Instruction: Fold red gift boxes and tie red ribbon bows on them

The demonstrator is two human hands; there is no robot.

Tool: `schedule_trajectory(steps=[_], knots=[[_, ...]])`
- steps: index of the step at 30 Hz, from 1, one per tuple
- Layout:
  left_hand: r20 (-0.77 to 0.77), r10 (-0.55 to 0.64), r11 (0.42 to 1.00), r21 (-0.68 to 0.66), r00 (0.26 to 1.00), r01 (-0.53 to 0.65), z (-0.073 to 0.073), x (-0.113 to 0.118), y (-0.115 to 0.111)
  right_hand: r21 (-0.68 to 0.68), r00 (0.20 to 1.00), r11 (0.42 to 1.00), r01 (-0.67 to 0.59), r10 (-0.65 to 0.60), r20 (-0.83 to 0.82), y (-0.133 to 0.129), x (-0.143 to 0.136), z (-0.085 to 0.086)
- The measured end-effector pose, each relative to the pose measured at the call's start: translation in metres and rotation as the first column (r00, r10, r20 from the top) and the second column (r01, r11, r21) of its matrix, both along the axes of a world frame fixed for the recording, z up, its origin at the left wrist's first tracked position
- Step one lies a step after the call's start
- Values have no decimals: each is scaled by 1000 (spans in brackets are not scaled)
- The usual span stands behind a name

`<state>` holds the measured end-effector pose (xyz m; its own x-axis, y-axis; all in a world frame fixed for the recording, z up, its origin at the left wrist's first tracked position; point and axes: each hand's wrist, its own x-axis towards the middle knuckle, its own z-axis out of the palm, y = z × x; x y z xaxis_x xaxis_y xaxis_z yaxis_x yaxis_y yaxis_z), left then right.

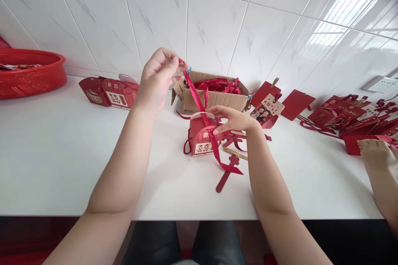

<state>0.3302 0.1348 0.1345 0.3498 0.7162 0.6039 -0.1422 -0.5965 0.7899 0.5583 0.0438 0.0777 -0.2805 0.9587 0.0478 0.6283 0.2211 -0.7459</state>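
Observation:
A small red gift box [199,134] with a white label stands upright on the table in front of me. A red ribbon [195,95] runs from its top up to my left hand [160,76], which is raised and pinches the upper end. The ribbon's other end trails over the box front onto the table. My right hand [231,119] grips the top of the box from the right, thumb on the ribbon at the front; its other fingertips are partly hidden behind the box. A dark red cord hangs at the box's left side.
Behind the box stands a cardboard carton [214,100] full of red ribbon. Flower-ended strips [226,178] lie right of the box. Folded boxes [116,93] stand left, beside a red basket [34,72]. Red gift bags [269,109] stand right, near another person's hand [377,153].

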Motion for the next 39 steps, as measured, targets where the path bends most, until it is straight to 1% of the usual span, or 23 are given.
schedule_trajectory(steps=[1,3,5,7,8,10,12,14,15,16,17,19,20,21,22,23,24,27,31,33,35,37,39], knots=[[-1,-2,1000,-3,1000,2,1,1,-3,5,998,999,46,-46,31,0,-5,1],[-14,-18,1000,-8,1000,18,2,2,-9,15,976,984,178,-178,122,-1,-19,3],[-28,-68,998,2,997,68,4,2,-19,46,919,947,318,-319,231,-4,-33,7],[-62,-145,989,18,988,146,7,3,-28,84,857,911,403,-408,315,-9,-45,11],[-98,-176,984,21,979,179,8,3,-31,86,842,904,418,-421,337,-12,-48,14],[-196,-196,979,14,961,202,9,3,-35,54,850,912,408,-400,342,-19,-50,19],[-302,-164,984,9,939,175,10,0,-33,6,878,928,374,-356,321,-24,-47,22],[-427,-128,990,3,895,143,8,-4,-26,-17,884,928,373,-350,310,-25,-41,23],[-511,-111,992,-2,852,128,7,-7,-21,-16,878,920,391,-367,308,-25,-38,22],[-607,-95,993,-4,789,116,5,-9,-17,-11,869,911,413,-390,305,-23,-36,21],[-706,-82,994,-4,703,112,4,-11,-12,1,863,903,429,-411,294,-22,-34,20],[-866,-77,991,-10,494,136,0,-11,-6,19,871,904,427,-417,258,-18,-33,18],[-915,-88,986,-25,394,162,-2,-10,-5,11,882,909,417,-408,236,-16,-34,17],[-945,-106,981,-47,309,191,-5,-7,-4,-6,891,912,411,-400,215,-14,-34,17],[-961,-126,974,-73,245,215,-7,-3,-4,-31,895,909,415,-402,193,-13,-35,17],[-969,-143,968,-93,202,234,-9,1,-5,-58,893,901,431,-417,169,-12,-36,17],[-973,-151,963,-105,175,249,-10,5,-6,-81,887,888,453,-439,143,-11,-37,17],[-980,-143,954,-100,137,281,-13,16,-10,-126,877,867,481,-478,54,-9,-36,16],[-986,-124,953,-88,107,290,-18,23,-12,-171,895,885,434,-445,-32,-7,-32,12],[-989,-118,952,-87,90,293,-22,27,-11,-169,902,894,414,-428,-55,-4,-32,9],[-989,-115,951,-81,98,297,-27,31,-10,-144,908,902,407,-416,-45,-1,-35,4],[-985,-111,952,-68,131,299,-31,34,-9,-104,917,913,394,-399,-21,4,-40,-1],[-981,-109,956,-59,159,288,-31,32,-6,-57,925,924,378,-379,-10,9,-46,-7]])
